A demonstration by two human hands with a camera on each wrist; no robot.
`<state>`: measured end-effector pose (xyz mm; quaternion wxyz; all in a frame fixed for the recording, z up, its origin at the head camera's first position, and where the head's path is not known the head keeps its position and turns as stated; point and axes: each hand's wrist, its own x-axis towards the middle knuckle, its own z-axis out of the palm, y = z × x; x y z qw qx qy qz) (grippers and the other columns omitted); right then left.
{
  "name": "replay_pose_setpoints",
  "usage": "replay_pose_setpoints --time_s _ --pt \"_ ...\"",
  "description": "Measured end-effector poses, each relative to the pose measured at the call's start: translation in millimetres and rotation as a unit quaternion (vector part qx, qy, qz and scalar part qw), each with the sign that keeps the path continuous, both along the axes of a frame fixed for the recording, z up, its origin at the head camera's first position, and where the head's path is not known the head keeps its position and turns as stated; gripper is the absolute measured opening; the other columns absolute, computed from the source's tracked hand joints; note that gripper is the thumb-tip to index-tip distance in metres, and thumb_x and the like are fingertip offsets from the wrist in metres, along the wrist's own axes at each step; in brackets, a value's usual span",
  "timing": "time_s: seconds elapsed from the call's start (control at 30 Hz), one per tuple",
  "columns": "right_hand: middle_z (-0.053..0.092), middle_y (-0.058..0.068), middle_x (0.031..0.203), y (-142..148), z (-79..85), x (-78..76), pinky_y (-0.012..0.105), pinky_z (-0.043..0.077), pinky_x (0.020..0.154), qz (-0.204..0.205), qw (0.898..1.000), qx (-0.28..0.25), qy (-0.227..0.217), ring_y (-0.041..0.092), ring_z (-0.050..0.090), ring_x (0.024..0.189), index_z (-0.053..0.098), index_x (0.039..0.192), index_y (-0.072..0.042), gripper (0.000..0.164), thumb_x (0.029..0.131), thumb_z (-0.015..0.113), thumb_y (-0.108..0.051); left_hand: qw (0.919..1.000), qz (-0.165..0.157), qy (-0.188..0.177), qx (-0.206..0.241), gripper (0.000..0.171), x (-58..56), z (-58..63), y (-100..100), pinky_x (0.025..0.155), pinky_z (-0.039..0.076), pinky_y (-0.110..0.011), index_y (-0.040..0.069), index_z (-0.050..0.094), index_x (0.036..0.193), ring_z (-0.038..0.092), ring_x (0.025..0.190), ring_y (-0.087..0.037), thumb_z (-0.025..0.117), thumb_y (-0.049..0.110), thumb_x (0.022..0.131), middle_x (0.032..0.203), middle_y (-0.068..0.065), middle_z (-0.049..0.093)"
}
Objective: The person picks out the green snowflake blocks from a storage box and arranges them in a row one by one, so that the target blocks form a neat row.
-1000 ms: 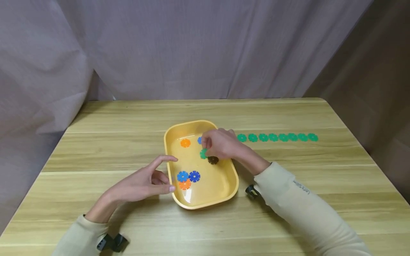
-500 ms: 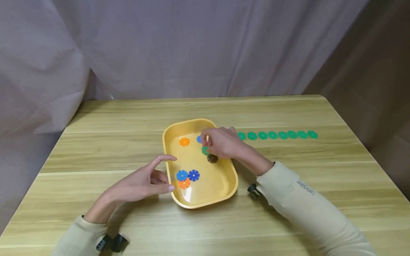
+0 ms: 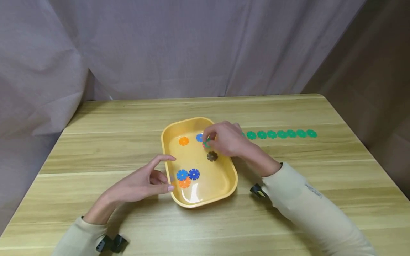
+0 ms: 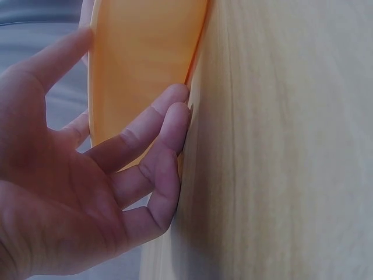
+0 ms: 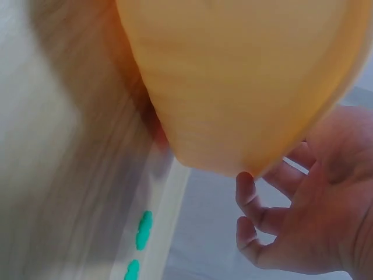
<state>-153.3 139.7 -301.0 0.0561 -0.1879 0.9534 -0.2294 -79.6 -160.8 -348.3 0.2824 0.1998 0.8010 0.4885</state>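
Note:
My right hand [image 3: 228, 138] pinches a green plastic snowflake disc [image 3: 207, 143] between thumb and fingertips, over the far right side of a yellow tray [image 3: 235, 177]. A bit of pink shows at that disc's edge. On the tray's left side, my left hand [image 3: 136, 183] holds the rim, index finger and thumb reaching onto it. The left wrist view shows its other fingers bent against the outer wall [image 4: 140, 70]. Inside the tray lie a black disc [image 3: 212, 156], a blue disc [image 3: 199, 137], an orange disc [image 3: 184, 141] and a cluster with a dark blue disc [image 3: 194, 174].
A straight row of several green discs [image 3: 282, 134] runs rightward from behind my right hand on the wooden table [image 3: 288, 113]. Black wrist devices [image 3: 112, 244] sit under both sleeves. A grey curtain [image 3: 160, 49] hangs behind the table's far edge.
My right hand has shifted up and to the right with the green disc, away from the black disc and uncovering more of the blue disc. My left hand has stayed at the tray.

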Motion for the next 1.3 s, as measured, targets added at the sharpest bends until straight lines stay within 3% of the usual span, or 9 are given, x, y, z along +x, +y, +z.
replay_pose_setpoints --time_s 0.23,0.37,0.67,0.93,1.1,1.3 --pt "0.076 0.002 0.102 16.6 8.9 1.9 0.048 0.041 0.099 -0.043 0.996 -0.08 -0.002 0.027 0.062 0.106 0.08 0.112 -0.019 0.016 0.096 0.075 -0.017 1.0 -0.002 0.001 -0.004 0.076 -0.3 1.0 -0.5 0.079 0.056 -0.034 0.028 0.034 0.157 0.072 0.093 -0.028 0.08 0.034 0.096 0.105 -0.011 0.072" --pt "0.076 0.006 0.106 30.2 9.7 0.5 0.04 0.047 0.088 -0.055 0.989 -0.137 -0.006 0.025 0.061 0.103 0.08 0.113 -0.017 0.017 0.096 0.075 -0.016 1.0 -0.001 -0.002 -0.004 0.077 0.1 0.7 -1.5 0.08 0.056 -0.034 0.028 0.034 0.158 0.072 0.095 -0.028 0.079 0.034 0.097 0.107 -0.012 0.072" --pt "0.073 0.009 0.1 57.4 4.1 2.0 0.027 0.048 0.072 -0.074 0.972 -0.221 -0.007 0.021 0.062 0.09 0.079 0.116 -0.013 0.025 0.092 0.081 -0.015 1.0 0.001 -0.006 0.0 0.078 1.8 1.1 -3.9 0.079 0.055 -0.034 0.027 0.032 0.159 0.07 0.095 -0.029 0.079 0.033 0.097 0.11 -0.012 0.071" --pt "0.069 0.001 0.097 82.1 -1.5 5.6 0.026 0.05 0.077 -0.119 0.964 -0.237 -0.018 0.017 0.062 0.091 0.076 0.122 -0.011 0.029 0.093 0.08 -0.015 1.0 -0.001 -0.009 0.003 0.078 2.3 1.8 -3.8 0.079 0.056 -0.035 0.028 0.032 0.159 0.071 0.095 -0.03 0.079 0.032 0.097 0.11 -0.013 0.071" --pt "0.068 -0.011 0.092 106.0 -5.5 7.6 0.023 0.051 0.076 -0.145 0.957 -0.249 -0.019 0.011 0.063 0.091 0.074 0.125 -0.009 0.033 0.094 0.08 -0.017 0.9999 -0.004 -0.011 0.002 0.077 2.1 2.7 -3.9 0.08 0.055 -0.034 0.028 0.032 0.159 0.071 0.095 -0.03 0.078 0.032 0.097 0.111 -0.013 0.071" --pt "0.065 -0.019 0.092 144.7 -14.0 9.4 0.018 0.05 0.074 -0.181 0.943 -0.279 -0.016 0.004 0.061 0.091 0.072 0.129 -0.008 0.036 0.095 0.08 -0.015 0.9999 -0.005 -0.011 0.002 0.077 2.2 2.9 -4.6 0.081 0.055 -0.034 0.027 0.032 0.159 0.071 0.096 -0.03 0.078 0.032 0.098 0.111 -0.014 0.071"
